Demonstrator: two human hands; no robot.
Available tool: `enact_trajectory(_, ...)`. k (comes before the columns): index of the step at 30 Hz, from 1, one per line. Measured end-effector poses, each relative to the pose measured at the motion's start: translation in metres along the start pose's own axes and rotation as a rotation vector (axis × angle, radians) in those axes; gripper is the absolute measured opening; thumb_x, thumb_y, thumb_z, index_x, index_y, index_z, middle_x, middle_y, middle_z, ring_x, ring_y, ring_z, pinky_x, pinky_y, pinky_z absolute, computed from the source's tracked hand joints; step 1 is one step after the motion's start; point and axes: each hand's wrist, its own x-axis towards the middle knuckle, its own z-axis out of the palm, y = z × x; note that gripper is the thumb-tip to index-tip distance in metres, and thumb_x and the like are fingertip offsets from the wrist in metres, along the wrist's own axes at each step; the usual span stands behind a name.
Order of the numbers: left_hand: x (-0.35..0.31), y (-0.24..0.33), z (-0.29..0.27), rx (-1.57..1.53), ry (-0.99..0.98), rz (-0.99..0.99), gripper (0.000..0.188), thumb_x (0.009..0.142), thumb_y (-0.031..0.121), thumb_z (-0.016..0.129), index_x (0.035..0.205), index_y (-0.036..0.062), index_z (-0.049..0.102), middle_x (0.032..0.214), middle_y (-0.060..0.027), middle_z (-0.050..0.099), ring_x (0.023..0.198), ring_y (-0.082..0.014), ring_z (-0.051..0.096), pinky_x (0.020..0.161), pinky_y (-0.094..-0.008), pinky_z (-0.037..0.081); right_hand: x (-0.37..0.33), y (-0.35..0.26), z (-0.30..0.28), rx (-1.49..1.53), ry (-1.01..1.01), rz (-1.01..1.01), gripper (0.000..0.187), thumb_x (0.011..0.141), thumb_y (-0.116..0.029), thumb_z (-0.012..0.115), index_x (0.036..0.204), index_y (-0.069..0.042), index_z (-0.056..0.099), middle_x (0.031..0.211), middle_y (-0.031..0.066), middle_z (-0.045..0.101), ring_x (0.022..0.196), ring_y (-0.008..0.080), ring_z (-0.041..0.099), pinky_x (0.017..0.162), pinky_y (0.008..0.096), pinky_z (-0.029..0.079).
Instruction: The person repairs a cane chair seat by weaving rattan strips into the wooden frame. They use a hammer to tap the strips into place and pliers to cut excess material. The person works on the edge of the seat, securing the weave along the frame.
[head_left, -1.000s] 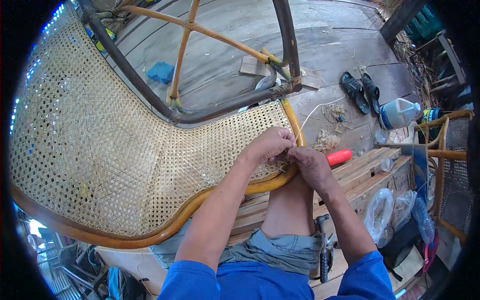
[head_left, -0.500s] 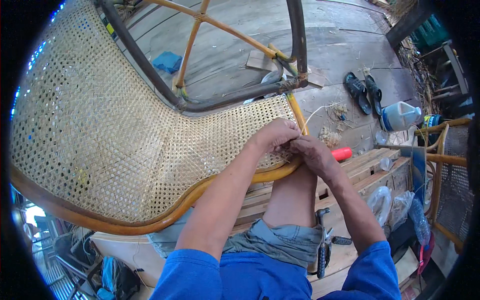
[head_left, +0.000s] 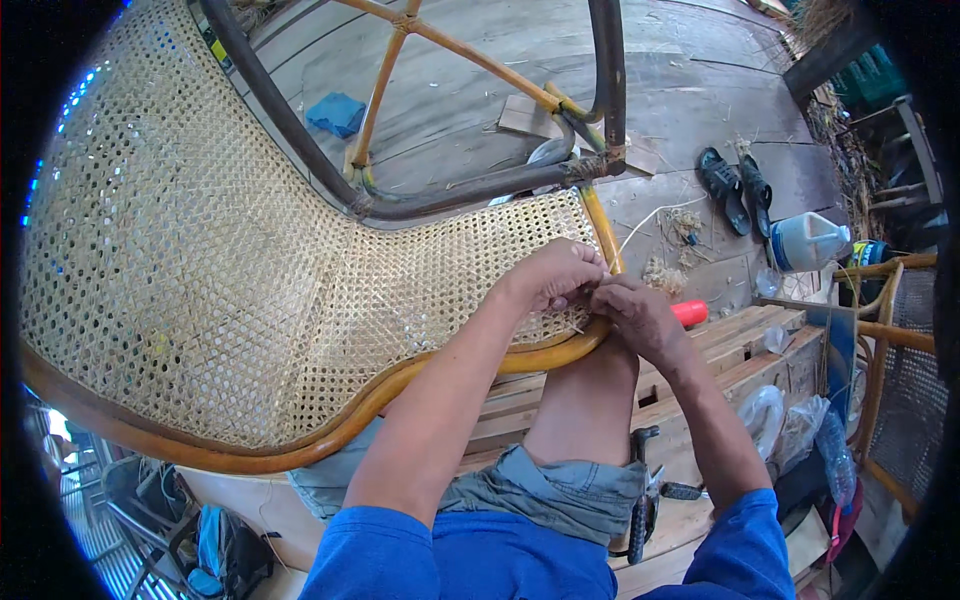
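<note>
A chair with woven cane mesh (head_left: 400,275) and a bent yellow-brown rattan frame (head_left: 440,362) lies across my lap. At the right end of the mesh, beside the frame edge, both hands meet with fingertips pinched together. My left hand (head_left: 556,276) is closed over the mesh, around a thin pale cane strand (head_left: 640,226) that curves up and away to the right. My right hand (head_left: 640,312) is also closed, its fingers against the left ones at the strand's base. The fingers hide just where the strand enters the weave.
Dark chair legs (head_left: 480,190) rise beyond the seat. A red cylinder (head_left: 689,313) lies by my right hand on wooden planks (head_left: 735,350). Pliers (head_left: 655,480) and a black-handled tool (head_left: 640,510) lie beside my thigh. Sandals (head_left: 724,190) and a white jug (head_left: 808,241) stand farther right.
The view has shifted slightly. My two hands stay together at the same corner, with the right fingers a little rearranged around the strand.
</note>
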Motion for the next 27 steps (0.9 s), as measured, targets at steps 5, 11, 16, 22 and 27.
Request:
enact_trajectory(5, -0.021, -0.006, 0.005, -0.345, 0.301, 0.146, 0.015, 0.085, 0.021, 0.055, 0.079, 0.0079, 0.059, 0.057, 0.0055, 0.045, 0.037, -0.0045, 0.033, 0.03, -0.0209, 0.024, 0.007, 0.002, -0.004, 0.029, -0.157, 0.001, 0.018, 0.079, -0.001, 0.052, 0.095, -0.005, 0.059, 0.091, 0.0138, 0.059, 0.086, 0.0318, 0.061, 0.073, 0.0364, 0.05)
enact_trajectory(11, -0.094, -0.054, 0.01, 0.467, 0.895, 0.456, 0.022, 0.093, 0.018, 0.049, 0.096, -0.0003, 0.059, 0.067, -0.004, 0.054, 0.058, -0.0084, 0.048, 0.055, -0.0251, 0.042, 0.008, 0.014, -0.004, -0.021, -0.162, -0.048, 0.016, 0.078, -0.001, 0.052, 0.093, -0.004, 0.058, 0.086, 0.0118, 0.057, 0.08, 0.0302, 0.059, 0.069, 0.0345, 0.049)
enact_trajectory(16, -0.11, -0.075, 0.014, 0.511, 0.994, 0.492, 0.013, 0.09, 0.012, 0.054, 0.095, 0.0013, 0.058, 0.073, -0.0161, 0.058, 0.063, -0.0241, 0.059, 0.06, -0.0334, 0.047, 0.011, 0.01, -0.003, -0.054, -0.186, -0.096, 0.015, 0.079, -0.003, 0.051, 0.092, -0.004, 0.058, 0.083, 0.0113, 0.057, 0.077, 0.0289, 0.059, 0.067, 0.034, 0.048)
enact_trajectory(22, -0.103, -0.077, 0.015, 0.575, 1.043, 0.489, 0.011, 0.089, 0.012, 0.054, 0.095, 0.0027, 0.058, 0.077, -0.0174, 0.061, 0.066, -0.0322, 0.062, 0.058, -0.0364, 0.048, 0.012, 0.009, 0.001, -0.053, -0.159, -0.112, 0.013, 0.081, -0.006, 0.052, 0.092, -0.004, 0.058, 0.085, 0.0138, 0.057, 0.082, 0.0326, 0.058, 0.071, 0.0368, 0.048)
enact_trajectory(27, -0.099, -0.078, 0.015, 0.573, 1.08, 0.523, 0.011, 0.089, 0.012, 0.055, 0.094, 0.003, 0.058, 0.077, -0.0171, 0.062, 0.066, -0.0324, 0.062, 0.057, -0.0365, 0.048, 0.001, 0.024, 0.011, 0.457, -0.067, 0.149, 0.016, 0.09, -0.014, 0.049, 0.091, 0.0, 0.057, 0.085, 0.0137, 0.056, 0.08, 0.0253, 0.056, 0.072, 0.0302, 0.046)
